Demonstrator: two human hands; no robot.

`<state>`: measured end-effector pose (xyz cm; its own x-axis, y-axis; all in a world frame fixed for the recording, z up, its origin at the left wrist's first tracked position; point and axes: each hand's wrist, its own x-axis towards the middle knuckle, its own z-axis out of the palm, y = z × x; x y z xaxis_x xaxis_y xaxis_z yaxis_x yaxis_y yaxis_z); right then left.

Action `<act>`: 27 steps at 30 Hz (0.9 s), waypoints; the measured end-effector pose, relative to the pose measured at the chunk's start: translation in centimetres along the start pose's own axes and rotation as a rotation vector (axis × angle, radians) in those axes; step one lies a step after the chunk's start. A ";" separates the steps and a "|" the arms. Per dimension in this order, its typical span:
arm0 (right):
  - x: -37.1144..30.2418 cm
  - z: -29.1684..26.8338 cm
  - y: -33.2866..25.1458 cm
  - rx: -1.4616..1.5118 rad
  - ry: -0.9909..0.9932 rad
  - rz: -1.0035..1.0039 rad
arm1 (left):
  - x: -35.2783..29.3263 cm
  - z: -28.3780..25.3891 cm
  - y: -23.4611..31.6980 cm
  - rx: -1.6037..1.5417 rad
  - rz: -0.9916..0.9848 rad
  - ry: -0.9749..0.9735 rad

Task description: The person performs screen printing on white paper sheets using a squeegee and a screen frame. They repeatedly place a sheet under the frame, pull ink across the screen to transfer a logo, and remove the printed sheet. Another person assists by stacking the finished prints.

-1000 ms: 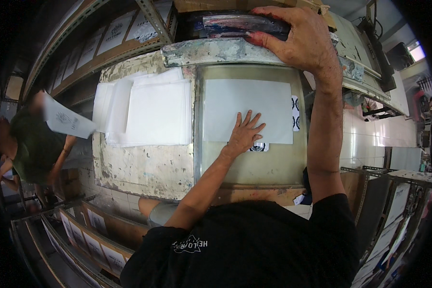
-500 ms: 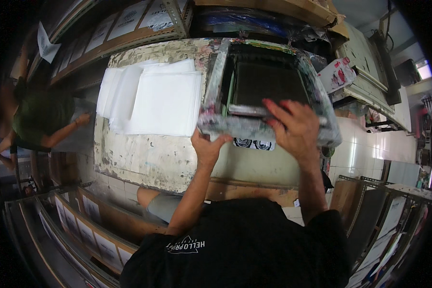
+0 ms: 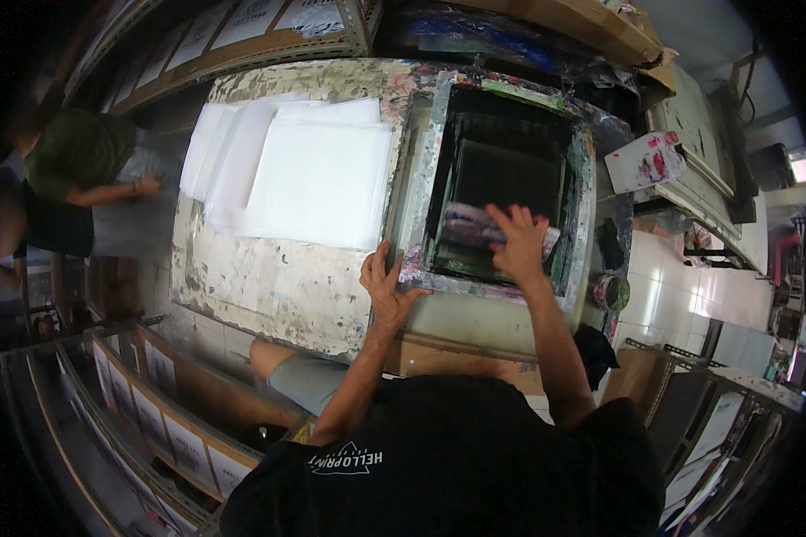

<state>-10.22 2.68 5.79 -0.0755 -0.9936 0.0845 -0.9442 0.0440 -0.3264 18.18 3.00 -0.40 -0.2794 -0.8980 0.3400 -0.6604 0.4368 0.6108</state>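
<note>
A screen-printing frame (image 3: 412, 228) with paint-stained sides lies flat on the work table, dark mesh (image 3: 506, 170) inside it. My right hand (image 3: 519, 246) reaches over its near side and grips a squeegee (image 3: 466, 225) that stands across the near part of the mesh, blurred by motion. At the frame's near left corner my left hand (image 3: 388, 291) rests with fingers spread, its thumb along the near edge. Loose stacks of white sheets (image 3: 322, 179) lie to the left of the frame. Whatever is under the frame is hidden.
The worn table (image 3: 269, 286) carries dried paint. A stained white jug (image 3: 645, 163) and an open can (image 3: 612, 293) stand to the right. Shelves with printed sheets (image 3: 188, 447) flank me at lower left and upper left. Another person (image 3: 85, 161) works at far left.
The frame's near side has come down flat, covering the sheet with dark round prints. My right hand has shifted with the squeegee onto the mesh. My left hand's grip on the corner has loosened.
</note>
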 end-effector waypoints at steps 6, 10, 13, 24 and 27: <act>10.8 0.5 7.3 -0.079 0.210 -0.014 | -0.1 -0.3 0.0 -0.040 -0.029 -0.040; 16.2 -0.7 9.9 -0.069 0.220 -0.048 | 0.1 -0.6 0.5 -0.087 -0.055 -0.047; 18.7 -1.8 11.5 0.010 0.191 -0.087 | -0.2 -0.3 0.1 -0.086 -0.022 -0.009; 9.0 -1.3 6.1 -0.092 0.266 -0.141 | -0.8 -0.3 0.4 -0.179 -0.059 0.023; 3.3 -4.3 1.6 -0.030 0.202 -0.114 | -0.4 -0.7 1.4 -0.217 -0.083 0.085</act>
<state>-13.32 -0.07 9.63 -0.0273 -0.9514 0.3068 -0.9593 -0.0613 -0.2757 17.83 4.02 0.81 -0.1648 -0.9274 0.3357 -0.5108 0.3714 0.7754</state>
